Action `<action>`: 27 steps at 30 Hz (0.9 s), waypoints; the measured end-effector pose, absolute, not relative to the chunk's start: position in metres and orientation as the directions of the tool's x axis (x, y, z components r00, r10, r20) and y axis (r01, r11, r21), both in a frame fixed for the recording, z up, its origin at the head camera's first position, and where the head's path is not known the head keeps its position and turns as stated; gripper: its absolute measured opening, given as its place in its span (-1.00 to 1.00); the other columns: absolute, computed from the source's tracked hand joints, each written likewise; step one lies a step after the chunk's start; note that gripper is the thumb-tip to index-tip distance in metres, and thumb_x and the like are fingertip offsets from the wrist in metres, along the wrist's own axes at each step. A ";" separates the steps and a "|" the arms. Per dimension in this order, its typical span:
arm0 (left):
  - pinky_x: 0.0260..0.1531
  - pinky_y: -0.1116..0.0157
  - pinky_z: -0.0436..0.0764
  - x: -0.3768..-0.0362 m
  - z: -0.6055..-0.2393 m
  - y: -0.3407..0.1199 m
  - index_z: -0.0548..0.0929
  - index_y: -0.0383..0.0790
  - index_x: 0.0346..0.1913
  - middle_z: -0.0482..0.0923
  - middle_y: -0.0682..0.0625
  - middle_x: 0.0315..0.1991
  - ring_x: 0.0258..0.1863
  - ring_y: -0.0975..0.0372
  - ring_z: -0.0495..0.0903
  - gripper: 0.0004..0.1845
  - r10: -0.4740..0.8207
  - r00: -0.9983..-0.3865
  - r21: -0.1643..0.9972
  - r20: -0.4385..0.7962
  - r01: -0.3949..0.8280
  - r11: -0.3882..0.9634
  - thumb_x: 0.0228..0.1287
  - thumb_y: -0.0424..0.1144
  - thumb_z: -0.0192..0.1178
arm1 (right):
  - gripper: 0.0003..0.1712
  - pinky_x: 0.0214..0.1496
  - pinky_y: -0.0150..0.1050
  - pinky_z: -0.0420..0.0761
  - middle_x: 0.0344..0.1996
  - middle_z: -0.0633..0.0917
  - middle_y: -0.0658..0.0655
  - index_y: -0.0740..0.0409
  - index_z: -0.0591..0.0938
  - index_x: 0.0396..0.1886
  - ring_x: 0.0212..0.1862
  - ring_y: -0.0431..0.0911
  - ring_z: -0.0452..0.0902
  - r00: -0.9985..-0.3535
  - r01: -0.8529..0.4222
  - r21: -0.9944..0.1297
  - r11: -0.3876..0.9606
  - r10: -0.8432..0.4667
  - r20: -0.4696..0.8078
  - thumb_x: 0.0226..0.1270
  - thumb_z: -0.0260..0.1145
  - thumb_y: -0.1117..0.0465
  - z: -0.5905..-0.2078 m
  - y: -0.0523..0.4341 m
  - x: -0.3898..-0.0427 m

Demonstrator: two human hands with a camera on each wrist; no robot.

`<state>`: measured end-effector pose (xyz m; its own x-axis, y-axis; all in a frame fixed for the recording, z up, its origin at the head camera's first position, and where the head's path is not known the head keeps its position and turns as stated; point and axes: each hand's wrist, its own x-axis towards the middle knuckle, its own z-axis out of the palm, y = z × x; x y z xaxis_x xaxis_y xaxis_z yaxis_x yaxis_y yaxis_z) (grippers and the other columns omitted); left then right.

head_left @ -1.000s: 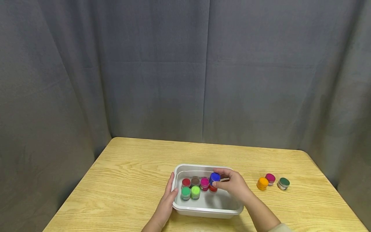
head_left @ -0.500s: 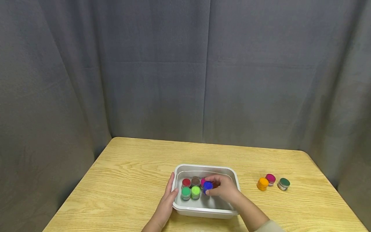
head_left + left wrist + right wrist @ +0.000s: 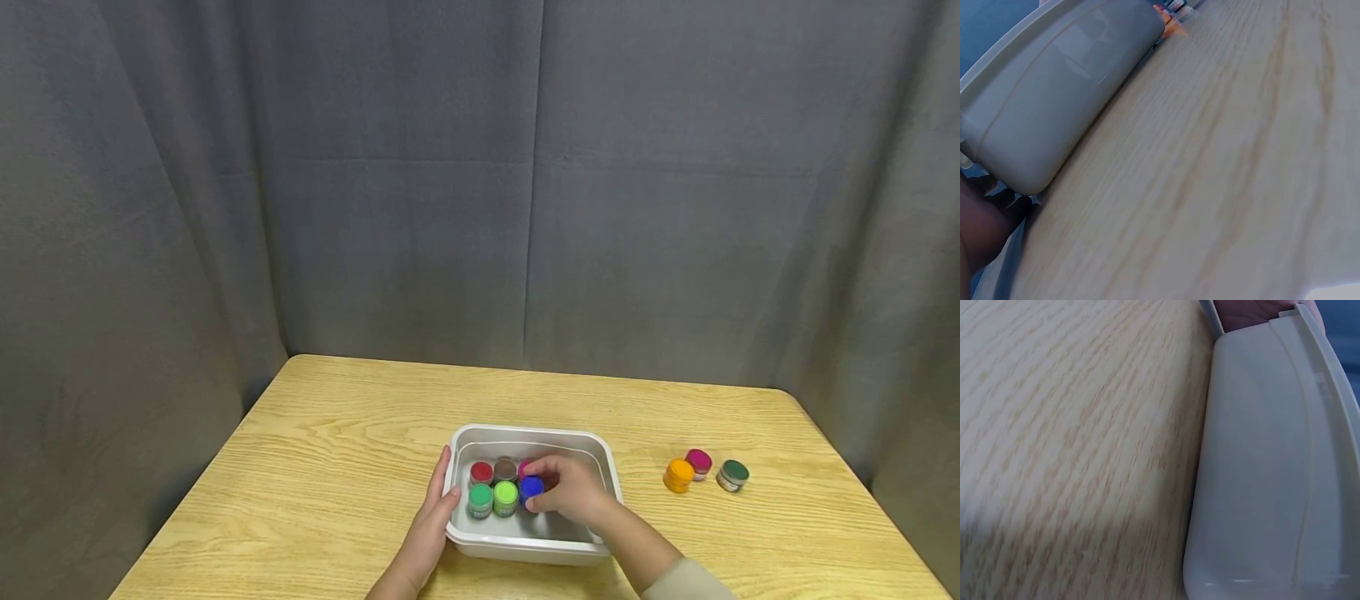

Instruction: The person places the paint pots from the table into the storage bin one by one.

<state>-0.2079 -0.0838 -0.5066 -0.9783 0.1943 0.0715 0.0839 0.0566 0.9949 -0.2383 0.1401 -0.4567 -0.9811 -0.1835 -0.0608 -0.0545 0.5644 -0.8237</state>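
In the head view my right hand (image 3: pixel 576 493) reaches into a white plastic tub (image 3: pixel 536 545) and pinches a small blue-lidded jar (image 3: pixel 531 487) between thumb and fingers. The blue jar is right of a lime-green jar (image 3: pixel 506 493), in the front row with a teal-green one (image 3: pixel 481 496). Behind them sit a red jar (image 3: pixel 482 472), a brown one (image 3: pixel 506 469) and a magenta one (image 3: pixel 527 470), partly covered by my fingers. My left hand (image 3: pixel 429 527) grips the tub's left end, thumb at the rim, fingers along the outer wall. The jar right of the magenta one is hidden behind my right hand.
Right of the tub, on the wooden table (image 3: pixel 360 433), stand an orange jar (image 3: pixel 678 475), a magenta-lidded jar (image 3: pixel 699 463) and a dark green one (image 3: pixel 732 474). Grey curtains (image 3: pixel 405 208) hang behind the table and at both sides.
My right hand has brought the blue jar left and toward me, down from above the red jar to beside the lime-green one. The left hand and the tub have stayed in place.
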 end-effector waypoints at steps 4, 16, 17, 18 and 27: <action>0.41 -0.35 -0.27 -0.208 -0.507 -0.084 -0.12 0.03 0.59 -0.23 -0.16 0.61 0.56 -0.19 -0.25 -0.36 0.192 -0.979 0.995 0.065 0.077 0.058 0.55 -0.15 -0.23 | -0.53 -0.20 -0.31 0.54 -0.27 0.68 0.10 0.24 0.69 -0.15 -0.24 -0.10 0.50 -0.978 -0.068 -0.822 0.565 -0.202 -0.058 -0.17 0.59 0.38 -0.459 0.140 -0.240; 0.40 -0.36 -0.26 -0.209 -0.508 -0.084 -0.11 0.06 0.59 -0.22 -0.17 0.60 0.56 -0.20 -0.24 -0.36 0.187 -0.980 0.994 0.068 0.082 0.066 0.55 -0.11 -0.20 | -0.54 0.04 -0.08 0.59 -0.24 0.66 0.08 0.21 0.68 -0.18 -0.14 -0.09 0.54 -0.982 -0.014 -0.784 0.621 -0.157 -0.107 -0.19 0.59 0.43 -0.459 0.135 -0.241; 0.40 -0.36 -0.26 -0.209 -0.508 -0.084 -0.11 0.07 0.59 -0.22 -0.17 0.60 0.56 -0.20 -0.24 -0.36 0.187 -0.980 0.995 0.066 0.079 0.065 0.55 -0.11 -0.21 | -0.53 0.05 -0.07 0.59 -0.24 0.66 0.08 0.21 0.68 -0.17 -0.13 -0.09 0.54 -0.982 -0.012 -0.781 0.624 -0.155 -0.109 -0.19 0.58 0.43 -0.459 0.134 -0.241; 0.40 -0.36 -0.26 -0.209 -0.508 -0.084 -0.11 0.07 0.59 -0.22 -0.17 0.60 0.56 -0.20 -0.24 -0.36 0.188 -0.980 0.995 0.064 0.077 0.065 0.55 -0.11 -0.21 | -0.53 0.06 -0.06 0.59 -0.24 0.66 0.08 0.21 0.68 -0.16 -0.13 -0.08 0.53 -0.982 -0.010 -0.780 0.626 -0.154 -0.111 -0.18 0.58 0.43 -0.459 0.134 -0.241; 0.41 -0.35 -0.27 -0.209 -0.508 -0.084 -0.11 0.06 0.59 -0.22 -0.16 0.60 0.56 -0.19 -0.24 -0.36 0.185 -0.981 0.996 0.062 0.073 0.054 0.54 -0.13 -0.21 | -0.56 0.04 -0.09 0.59 -0.22 0.67 0.10 0.24 0.67 -0.12 -0.13 -0.08 0.54 -0.984 -0.017 -0.808 0.588 -0.155 -0.092 -0.09 0.53 0.41 -0.458 0.137 -0.238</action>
<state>-0.2087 -0.0840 -0.5078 -0.9808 0.1848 0.0620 0.0732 0.0545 0.9958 -0.2383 0.1368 -0.4578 -0.9836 -0.1550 -0.0923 -0.0168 0.5883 -0.8085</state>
